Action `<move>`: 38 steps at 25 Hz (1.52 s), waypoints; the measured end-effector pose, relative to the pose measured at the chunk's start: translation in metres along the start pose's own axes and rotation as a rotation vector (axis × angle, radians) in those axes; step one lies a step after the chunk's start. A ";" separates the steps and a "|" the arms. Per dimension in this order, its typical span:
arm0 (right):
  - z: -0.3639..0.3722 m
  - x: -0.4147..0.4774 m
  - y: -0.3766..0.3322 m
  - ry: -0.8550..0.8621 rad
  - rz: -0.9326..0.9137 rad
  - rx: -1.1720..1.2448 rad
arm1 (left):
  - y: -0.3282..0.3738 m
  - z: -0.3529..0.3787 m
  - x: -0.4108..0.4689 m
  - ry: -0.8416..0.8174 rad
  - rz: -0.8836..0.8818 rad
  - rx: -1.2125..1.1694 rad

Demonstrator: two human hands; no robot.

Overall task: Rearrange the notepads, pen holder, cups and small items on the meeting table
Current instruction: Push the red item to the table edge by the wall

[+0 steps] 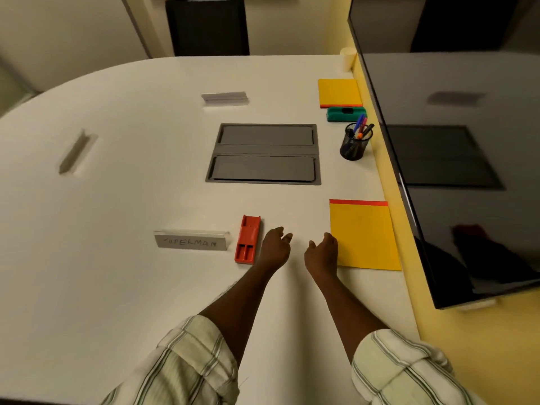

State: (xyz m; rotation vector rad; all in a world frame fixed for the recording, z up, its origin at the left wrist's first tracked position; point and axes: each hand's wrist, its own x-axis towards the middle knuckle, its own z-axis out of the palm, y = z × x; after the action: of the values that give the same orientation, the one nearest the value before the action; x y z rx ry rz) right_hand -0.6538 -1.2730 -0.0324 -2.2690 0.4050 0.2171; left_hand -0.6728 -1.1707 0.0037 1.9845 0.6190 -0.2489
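A yellow notepad (363, 236) with a red top strip lies at the near right of the white table (117, 200). My right hand (321, 249) hovers just left of it, fingers loosely curled, holding nothing. My left hand (274, 247) is relaxed and empty beside a red eraser holder (247, 239). A second yellow notepad (339, 92) lies far right, with a green eraser (346, 113) in front of it. A black mesh pen holder (354, 144) holds several markers. A pale paper cup (347, 59) stands at the far right edge.
A name plate reading SUPERMAN (191, 240) stands left of the red holder; blank name plates sit at the far centre (224, 97) and left (77, 152). A grey cable hatch (264, 154) is set into the table's middle. A large dark screen (453, 141) borders the right side.
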 end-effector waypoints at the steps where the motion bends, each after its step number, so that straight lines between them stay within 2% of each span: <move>1: 0.005 -0.004 -0.006 -0.030 -0.022 0.000 | -0.002 -0.009 -0.005 0.036 -0.012 -0.003; 6: 0.029 -0.023 -0.028 -0.174 -0.093 0.012 | -0.028 -0.043 -0.021 0.208 -0.035 0.035; 9: 0.044 -0.033 -0.037 -0.261 -0.102 0.001 | -0.046 -0.057 -0.029 0.252 -0.083 0.023; 17: 0.086 -0.036 -0.069 -0.385 -0.083 -0.066 | -0.074 -0.077 -0.023 0.177 -0.214 0.025; 24: 0.117 -0.018 -0.088 -0.362 -0.025 -0.123 | -0.093 -0.075 0.004 0.106 -0.218 0.072; 30: 0.134 -0.010 -0.091 -0.280 -0.019 -0.313 | -0.095 -0.074 0.021 0.129 -0.223 0.056; 35: 0.126 0.007 -0.101 -0.266 0.081 -0.196 | -0.069 -0.073 0.042 0.139 -0.161 0.083; 38: 0.105 0.030 -0.106 -0.219 0.042 -0.190 | -0.049 -0.068 0.058 0.151 -0.086 0.153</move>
State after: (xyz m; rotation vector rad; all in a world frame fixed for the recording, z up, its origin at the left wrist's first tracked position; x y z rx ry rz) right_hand -0.5912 -1.1347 -0.0370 -2.3906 0.3281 0.5406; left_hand -0.6546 -1.0752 -0.0263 2.1402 0.8037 -0.2051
